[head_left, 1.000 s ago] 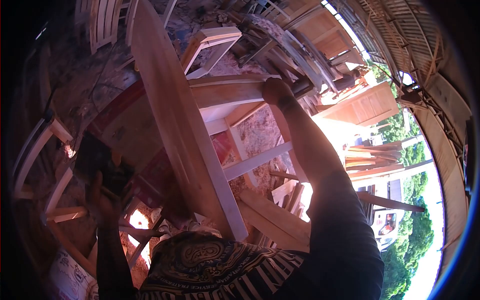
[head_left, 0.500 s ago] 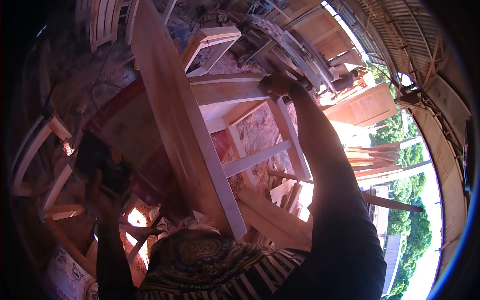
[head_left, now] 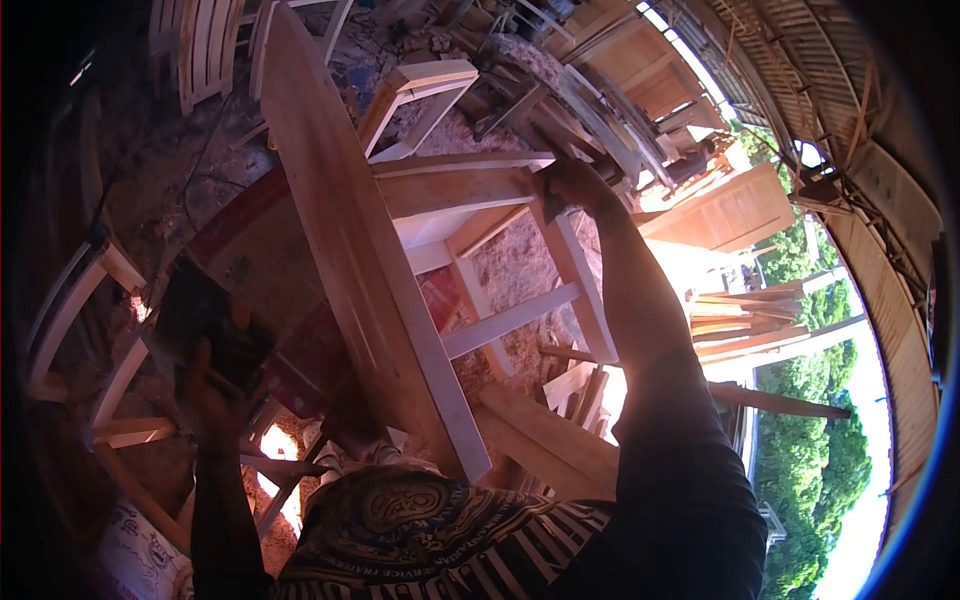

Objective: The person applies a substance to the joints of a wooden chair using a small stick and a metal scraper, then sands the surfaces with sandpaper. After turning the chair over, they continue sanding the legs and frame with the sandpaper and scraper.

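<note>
An unpainted wooden chair frame [head_left: 455, 190] stands in front of me, with a long broad board [head_left: 345, 215] running along its near side. At the frame's far right corner, my right hand [head_left: 578, 188] is closed, its fingers bent against the top of a leg [head_left: 575, 255]. A small dark patch shows under those fingers; I cannot tell what it is. Low on the left, in shadow, my left hand [head_left: 208, 385] is closed around a dark boxy object [head_left: 212, 320], away from the frame. A red-edged surface [head_left: 240, 215] lies behind the board.
More wooden frames stand at the left [head_left: 120, 430] and beyond the board [head_left: 425, 85]. Loose planks [head_left: 550, 440] lie close on my right. Sawdust covers the floor, and a cable [head_left: 190, 185] trails at the upper left. Stacked timber [head_left: 750, 315] and panels [head_left: 735, 210] are farther right.
My right hand has slid a little right and down, from the end of the rail to the top of the leg. The left hand and its dark object have barely moved.
</note>
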A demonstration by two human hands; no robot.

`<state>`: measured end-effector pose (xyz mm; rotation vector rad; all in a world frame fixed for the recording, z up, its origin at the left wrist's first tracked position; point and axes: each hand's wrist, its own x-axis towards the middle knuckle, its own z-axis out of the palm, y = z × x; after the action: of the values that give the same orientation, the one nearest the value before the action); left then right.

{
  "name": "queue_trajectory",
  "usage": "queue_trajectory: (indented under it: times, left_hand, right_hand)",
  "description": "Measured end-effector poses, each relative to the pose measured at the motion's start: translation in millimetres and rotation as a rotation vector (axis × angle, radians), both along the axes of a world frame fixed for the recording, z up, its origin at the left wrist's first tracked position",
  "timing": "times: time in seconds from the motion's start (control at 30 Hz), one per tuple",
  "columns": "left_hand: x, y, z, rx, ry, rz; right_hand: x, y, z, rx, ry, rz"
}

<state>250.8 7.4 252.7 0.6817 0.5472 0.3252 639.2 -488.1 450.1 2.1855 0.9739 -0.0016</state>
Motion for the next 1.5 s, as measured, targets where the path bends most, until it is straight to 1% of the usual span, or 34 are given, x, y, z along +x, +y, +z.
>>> queue_trajectory:
  times: [0.07, 0.13, 0.17, 0.2, 0.23, 0.27, 0.3, 0.37, 0.47, 0.57, 0.63, 0.67, 0.73, 0.77, 0.8, 0.83, 0.87, 0.9, 0.97, 1.03, 1.07, 1.1, 1.17, 1.2, 1.23, 1.3, 1.33, 1.37, 1.43, 1.47, 1.5]
  left_hand:
    - [-3.4, 1.2, -10.2, 0.104, -0.025, 0.002]
    - [-7.6, 5.0, -13.6, 0.114, -0.012, 0.016]
    - [-10.7, 8.6, -18.0, 0.377, 0.006, 0.025]
    - [-13.8, 12.1, -22.4, 0.636, 0.044, 0.059]
    - [-20.1, 17.8, -34.1, 1.176, 0.088, 0.084]
    - [-22.0, 20.5, -37.0, 1.464, 0.099, 0.077]
    - [-23.5, 22.8, -38.8, 1.749, 0.111, 0.114]
    - [-25.1, 24.7, -38.9, 1.782, 0.078, 0.13]
    - [-27.9, 22.7, -35.1, 1.751, 0.053, 0.143]
    - [-31.0, 21.2, -37.1, 1.761, 0.081, 0.135]
    - [-31.7, 20.5, -39.1, 1.809, 0.108, 0.13]
    - [-31.6, 19.6, -39.6, 1.8, 0.119, 0.128]
    - [-30.4, 16.8, -40.1, 1.742, 0.138, 0.126]
    - [-28.3, 15.0, -40.4, 1.437, 0.107, 0.111]
    - [-26.1, 13.1, -40.8, 1.129, 0.073, 0.142]
    - [-21.1, 11.0, -41.1, 0.564, 0.005, 0.149]
    - [-15.9, 7.8, -35.2, 0.271, -0.047, 0.12]
    - [-9.8, 3.5, -25.1, -0.029, -0.076, 0.124]
    - [-4.9, -4.0, -1.5, -0.084, -0.115, 0.08]
    - [-5.4, -4.9, -13.1, 0.079, -0.095, 0.043]
    - [-4.8, -5.7, -14.1, 0.098, -0.101, 0.024]
    - [-4.1, -6.8, -14.3, 0.117, -0.108, 0.006]
    - [-3.2, -10.2, -9.2, 0.025, -0.152, -0.037]
    - [-5.3, -10.0, -17.7, 0.127, -0.111, -0.035]
    - [-10.1, -6.7, -32.9, 0.23, -0.07, -0.034]
    - [-11.7, -8.4, -26.7, 0.217, -0.015, -0.036]
    - [-13.0, -10.1, -16.7, 0.099, -0.003, -0.042]
    - [-13.2, -11.8, -5.9, -0.021, 0.009, -0.052]
    - [-13.2, -12.5, 1.0, -0.09, -0.002, -0.064]
    - [-12.1, -12.7, 3.6, -0.121, -0.011, -0.072]
    - [-9.6, -13.4, -0.3, -0.061, -0.019, -0.031]
  right_hand:
    - [15.8, -14.1, -16.0, 0.141, 0.005, 0.027]
    - [29.1, -20.3, -26.0, 0.065, -0.029, 0.124]
    - [33.6, -19.5, -28.4, 0.028, -0.048, 0.175]
    - [32.0, -13.3, -25.9, 0.029, -0.062, 0.172]
    - [30.1, -8.2, -22.6, 0.031, -0.075, 0.166]
    - [31.1, -8.6, -23.0, 0.034, -0.089, 0.16]
    - [33.9, -8.1, -22.3, -0.021, -0.087, 0.171]
    - [37.5, -0.8, -15.7, -0.134, -0.084, 0.196]
    - [29.5, 10.3, -4.3, -0.155, -0.065, 0.101]
    - [39.8, 4.2, 0.7, -0.154, 0.019, 0.189]
    - [55.9, -11.7, -6.8, 0.013, 0.099, 0.294]
    - [56.2, -12.1, -7.1, 0.097, 0.138, 0.345]
    - [58.6, -11.7, -9.2, 0.118, 0.127, 0.415]
    - [55.7, -6.1, -9.3, 0.129, 0.122, 0.449]
    - [49.5, 2.2, -8.0, 0.158, 0.135, 0.414]
    - [43.2, 10.5, -7.0, 0.186, 0.148, 0.376]
    - [37.4, 19.1, -5.7, 0.213, 0.16, 0.338]
    - [35.0, 26.8, -4.0, 0.161, 0.178, 0.383]
    - [32.4, 42.8, -2.1, 0.054, 0.213, 0.475]
    - [29.8, 54.9, -8.6, 0.017, 0.193, 0.474]
    - [28.4, 61.5, -12.2, -0.002, 0.182, 0.473]
    - [24.4, 69.3, -15.4, 0.014, 0.152, 0.399]
    - [13.2, 84.1, -19.9, 0.043, 0.093, 0.248]
    - [6.6, 94.1, -16.9, 0.006, 0.084, 0.257]
    - [0.9, 104.1, -12.0, 0.032, 0.134, 0.219]
    - [-3.2, 118.9, -11.2, 0.089, 0.233, 0.15]
    - [-4.3, 126.5, -14.7, 0.006, 0.188, 0.22]
    - [-7.6, 137.0, -20.0, 0.024, 0.193, 0.22]
    - [-19.7, 151.9, -19.3, 0.061, 0.195, 0.213]
    - [-32.6, 153.9, -2.7, 0.153, 0.267, 0.17]
    - [-44.7, 158.0, 14.9, 0.251, 0.337, 0.132]
